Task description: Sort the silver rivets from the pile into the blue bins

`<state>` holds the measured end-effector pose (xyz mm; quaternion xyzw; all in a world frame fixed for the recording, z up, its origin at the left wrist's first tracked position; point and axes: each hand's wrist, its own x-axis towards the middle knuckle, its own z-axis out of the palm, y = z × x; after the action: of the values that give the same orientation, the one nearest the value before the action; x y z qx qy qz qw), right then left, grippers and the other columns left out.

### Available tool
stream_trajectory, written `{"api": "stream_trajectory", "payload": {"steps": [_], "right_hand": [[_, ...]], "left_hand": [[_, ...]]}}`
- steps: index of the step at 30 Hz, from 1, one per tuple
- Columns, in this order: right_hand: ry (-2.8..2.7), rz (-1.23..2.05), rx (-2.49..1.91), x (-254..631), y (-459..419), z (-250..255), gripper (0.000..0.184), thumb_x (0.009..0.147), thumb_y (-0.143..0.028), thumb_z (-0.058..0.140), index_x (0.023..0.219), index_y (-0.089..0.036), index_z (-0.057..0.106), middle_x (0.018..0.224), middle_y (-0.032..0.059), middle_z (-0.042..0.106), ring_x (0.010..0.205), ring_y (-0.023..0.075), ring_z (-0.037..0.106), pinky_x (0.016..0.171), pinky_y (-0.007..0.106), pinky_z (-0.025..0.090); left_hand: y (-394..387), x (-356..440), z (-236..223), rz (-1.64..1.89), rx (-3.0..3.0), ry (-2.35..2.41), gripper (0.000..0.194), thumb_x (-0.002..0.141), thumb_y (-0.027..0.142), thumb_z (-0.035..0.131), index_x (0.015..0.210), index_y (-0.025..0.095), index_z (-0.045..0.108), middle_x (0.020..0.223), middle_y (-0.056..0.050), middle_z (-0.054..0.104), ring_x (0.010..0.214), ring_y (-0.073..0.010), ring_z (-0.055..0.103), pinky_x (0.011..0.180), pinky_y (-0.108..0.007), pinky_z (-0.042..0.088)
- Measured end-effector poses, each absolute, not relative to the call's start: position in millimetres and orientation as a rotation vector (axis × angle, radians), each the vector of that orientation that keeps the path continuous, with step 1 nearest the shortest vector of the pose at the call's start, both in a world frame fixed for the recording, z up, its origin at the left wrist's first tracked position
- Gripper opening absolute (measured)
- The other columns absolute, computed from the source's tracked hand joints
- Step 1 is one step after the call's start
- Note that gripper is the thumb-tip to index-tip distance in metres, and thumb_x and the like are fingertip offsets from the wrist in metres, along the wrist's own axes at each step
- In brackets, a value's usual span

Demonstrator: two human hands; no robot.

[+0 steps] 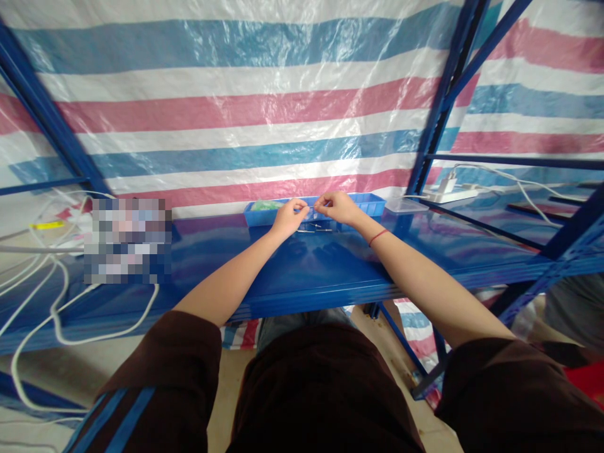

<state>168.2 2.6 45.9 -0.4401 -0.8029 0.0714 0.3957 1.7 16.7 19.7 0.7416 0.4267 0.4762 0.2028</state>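
Spanning the view, the glossy blue metal shelf [302, 264] carried a shallow blue plastic tray [372, 202], before which the left hand [287, 218] and right hand [336, 207], fingertips pinched shut, held a thin, barely visible wire-like piece [312, 206] that a slackened pinch could probably drop among small metal pins [314, 230].

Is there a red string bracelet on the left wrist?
No, the thin red string bracelet circles the wrist behind the right hand; the left hand's wrist is bare.
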Motion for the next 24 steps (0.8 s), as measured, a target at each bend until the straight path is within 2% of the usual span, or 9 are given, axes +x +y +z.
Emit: {"api": "stream_trajectory", "payload": {"steps": [5,11,15,17,19,21,24], "right_hand": [[-1.900,0.147,-1.329,180.9,14.7,46.4,0.019,0.078,-0.026,0.053,0.073,-0.011,0.064,0.067,0.0073,0.065,0.064,0.0160,0.058,0.063,0.027,0.044],[-1.381,-0.082,-1.631,225.3,23.2,48.1,0.021,0.082,-0.025,0.046,0.081,-0.012,0.063,0.090,0.0172,0.066,0.090,0.0272,0.059,0.077,0.037,0.042],[-1.331,-0.057,-1.725,241.8,23.5,40.8,0.017,0.078,-0.028,0.052,0.083,-0.015,0.061,0.091,0.0163,0.064,0.099,0.0320,0.057,0.080,0.044,0.041],[-1.391,-0.067,-1.704,238.0,23.9,39.8,0.020,0.078,-0.030,0.052,0.089,-0.015,0.060,0.093,0.0160,0.063,0.100,0.0326,0.056,0.081,0.045,0.041],[-1.525,-0.095,-1.627,226.6,23.5,41.4,0.021,0.077,-0.029,0.053,0.088,-0.014,0.061,0.091,0.0151,0.064,0.095,0.0304,0.058,0.080,0.043,0.042],[-1.766,-0.069,-1.518,210.0,20.5,43.9,0.015,0.074,-0.027,0.057,0.078,-0.015,0.064,0.082,0.0116,0.066,0.083,0.0253,0.061,0.076,0.035,0.044],[-2.227,0.141,-1.465,183.3,10.1,45.8,0.008,0.068,-0.025,0.063,0.068,-0.017,0.066,0.071,0.0063,0.067,0.068,0.0199,0.061,0.066,0.029,0.045]], "left_hand": [[18.0,-2.3,18.3,1.216,2.250,1.288,0.029,0.080,0.031,0.053,0.105,0.016,0.055,0.092,-0.006,0.065,0.075,-0.0144,0.061,0.074,-0.027,0.047],[27.1,-16.4,18.3,0.937,2.741,1.250,0.023,0.081,0.032,0.048,0.081,0.016,0.065,0.084,-0.007,0.067,0.079,-0.0183,0.060,0.076,-0.029,0.045],[38.2,-30.4,19.1,0.929,2.704,1.298,0.022,0.078,0.026,0.047,0.080,0.017,0.067,0.080,-0.006,0.068,0.075,-0.0187,0.061,0.072,-0.028,0.045],[42.4,-36.8,18.2,0.902,2.694,1.278,0.021,0.076,0.024,0.048,0.079,0.017,0.067,0.079,-0.006,0.068,0.075,-0.0182,0.061,0.072,-0.027,0.045],[44.0,-40.5,17.0,0.863,2.682,1.246,0.021,0.075,0.025,0.049,0.079,0.017,0.068,0.079,-0.005,0.068,0.074,-0.0173,0.061,0.072,-0.027,0.045],[42.7,-40.7,16.2,0.803,2.640,1.205,0.021,0.074,0.027,0.050,0.080,0.017,0.068,0.079,-0.004,0.068,0.073,-0.0164,0.061,0.071,-0.026,0.045],[37.1,-36.5,16.6,0.658,2.564,1.133,0.021,0.070,0.029,0.056,0.085,0.020,0.069,0.082,-0.003,0.069,0.073,-0.0154,0.061,0.069,-0.024,0.046]]}}
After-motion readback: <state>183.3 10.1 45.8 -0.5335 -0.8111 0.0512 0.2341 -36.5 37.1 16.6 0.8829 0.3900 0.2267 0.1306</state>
